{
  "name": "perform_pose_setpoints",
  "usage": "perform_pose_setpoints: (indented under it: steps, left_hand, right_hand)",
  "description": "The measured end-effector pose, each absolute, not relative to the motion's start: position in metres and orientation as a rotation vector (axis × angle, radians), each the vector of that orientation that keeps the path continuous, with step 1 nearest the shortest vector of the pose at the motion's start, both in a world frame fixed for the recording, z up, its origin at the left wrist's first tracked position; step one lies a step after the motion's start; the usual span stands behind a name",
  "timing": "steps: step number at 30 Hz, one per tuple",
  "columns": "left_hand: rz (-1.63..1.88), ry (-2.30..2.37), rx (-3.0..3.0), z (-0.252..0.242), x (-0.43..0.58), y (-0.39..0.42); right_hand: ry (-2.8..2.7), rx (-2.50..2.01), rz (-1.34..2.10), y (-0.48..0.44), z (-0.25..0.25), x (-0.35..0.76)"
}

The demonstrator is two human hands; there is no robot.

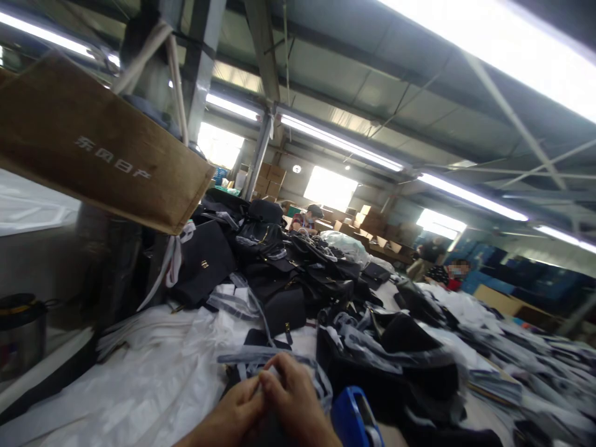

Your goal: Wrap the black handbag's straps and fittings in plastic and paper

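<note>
My left hand point(242, 403) and my right hand point(292, 392) meet at the bottom middle, fingers closed and thumbs nearly together. What they pinch between them is hidden and blurred. Right behind the fingers lies a black bag with its strap point(261, 355) in clear plastic wrap. To the right of my right hand stands a blue tape dispenser-like object point(356, 417). A larger black bag point(395, 366), with plastic film over its handle, sits beyond it. White plastic sleeves point(153, 372) spread out on the left of my left hand.
Black handbags point(279, 261) are heaped across the table ahead. A brown paper bag point(107, 143) hangs at upper left by a metal post. A metal flask point(21, 335) stands at far left. Other people point(305, 220) work farther back, among cardboard boxes point(270, 180).
</note>
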State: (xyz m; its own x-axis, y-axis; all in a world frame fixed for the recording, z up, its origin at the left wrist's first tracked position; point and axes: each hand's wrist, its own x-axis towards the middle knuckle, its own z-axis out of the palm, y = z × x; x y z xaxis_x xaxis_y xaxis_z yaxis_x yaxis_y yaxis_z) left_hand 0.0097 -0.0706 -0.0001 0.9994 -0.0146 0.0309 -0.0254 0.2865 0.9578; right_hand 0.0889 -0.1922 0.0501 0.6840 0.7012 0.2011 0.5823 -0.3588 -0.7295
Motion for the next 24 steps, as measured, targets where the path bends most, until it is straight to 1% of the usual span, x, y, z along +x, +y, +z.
perform_pose_setpoints:
  steps: [4,6,8,11,15,20,22,24]
  left_hand:
    - [0.275,0.019,1.423,-0.009,0.012,-0.073]
    - [0.339,0.06,1.45,-0.012,0.013,-0.074]
    - [0.285,0.074,1.446,-0.013,0.013,-0.074]
    - [0.152,0.087,1.36,-0.011,0.015,-0.068]
    - [0.142,0.226,1.166,-0.001,0.009,-0.058]
    - [0.242,0.264,0.882,0.008,-0.005,-0.052]
    - [0.294,0.289,0.859,0.007,-0.008,-0.051]
    - [0.331,0.331,0.863,0.005,-0.009,-0.052]
  right_hand:
    - [-0.897,-2.253,0.032,-0.173,0.041,0.084]
    - [-0.856,-2.276,-0.014,-0.167,0.035,0.085]
    - [-0.836,-2.241,-0.013,-0.166,0.031,0.088]
    - [-0.833,-2.069,0.029,-0.174,0.028,0.095]
    - [-0.747,-1.848,0.24,-0.191,0.016,0.094]
    - [-0.725,-1.652,0.72,-0.192,-0.01,0.072]
    - [-0.71,-1.566,0.79,-0.185,-0.016,0.063]
    - [-0.687,-1.546,0.779,-0.177,-0.018,0.056]
